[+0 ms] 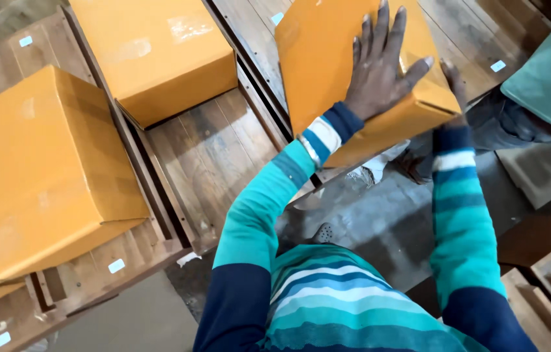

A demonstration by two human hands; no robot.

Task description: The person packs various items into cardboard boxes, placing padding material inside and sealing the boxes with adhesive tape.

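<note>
I hold an orange cardboard box (327, 65) in front of me with both hands, tilted above a wooden pallet (458, 32). My left hand (379, 62) lies flat on the box's top face, fingers spread. My right hand (454, 85) grips its right edge, mostly hidden behind the box. Both arms wear teal and navy striped sleeves.
Two more orange boxes sit on wooden pallets at the left: one large (41, 169) near me, another (158, 52) farther back. A bare pallet section (210, 150) lies between them and the held box. A person in a teal garment (549, 65) is at the right. Grey floor (379, 221) is below.
</note>
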